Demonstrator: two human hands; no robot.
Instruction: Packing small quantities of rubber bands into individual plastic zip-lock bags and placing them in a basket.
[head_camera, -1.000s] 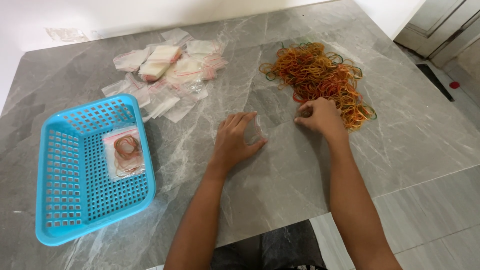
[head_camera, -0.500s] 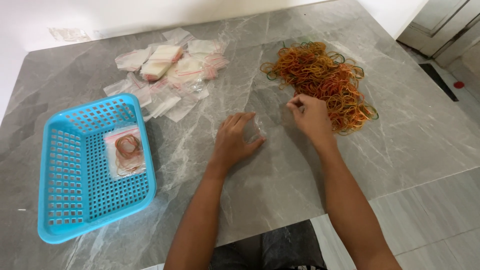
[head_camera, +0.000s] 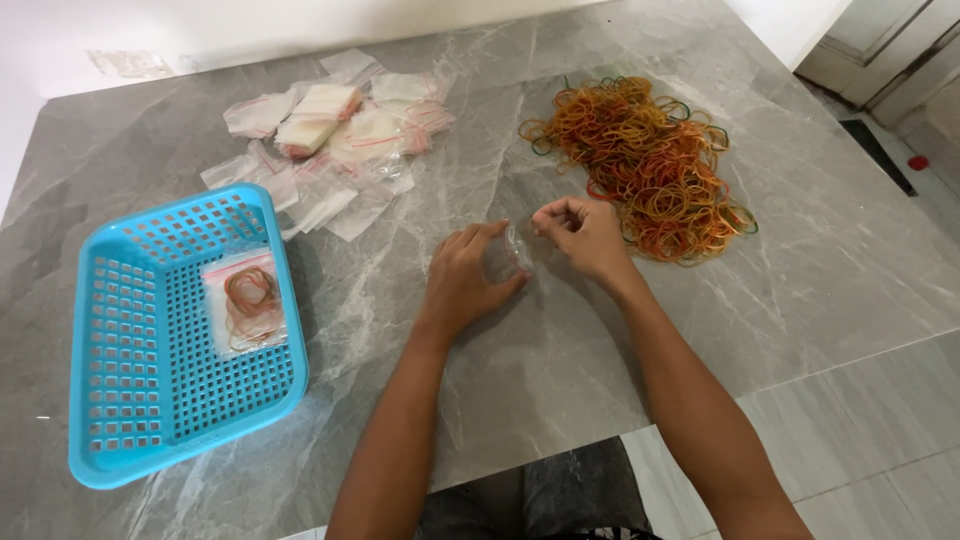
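Note:
My left hand (head_camera: 462, 282) lies on the grey marble table (head_camera: 560, 400), its fingertips pressing down a small clear zip bag (head_camera: 516, 250). My right hand (head_camera: 588, 238) is just right of the bag's edge, with its fingers curled and pinched together. It seems to hold a few thin rubber bands, though they are hard to make out. A big loose pile of red, orange, yellow and green rubber bands (head_camera: 640, 160) lies just beyond my right hand.
A blue plastic basket (head_camera: 150, 225) sits at the left with one filled zip bag of rubber bands (head_camera: 245, 300) inside. Several empty clear zip bags (head_camera: 330, 140) lie scattered at the back. The table's front edge is near my lap, with tiled floor to the right.
My right hand has drawn back from the rubber band pile and moved left to the clear bag. My left hand has stayed on the bag.

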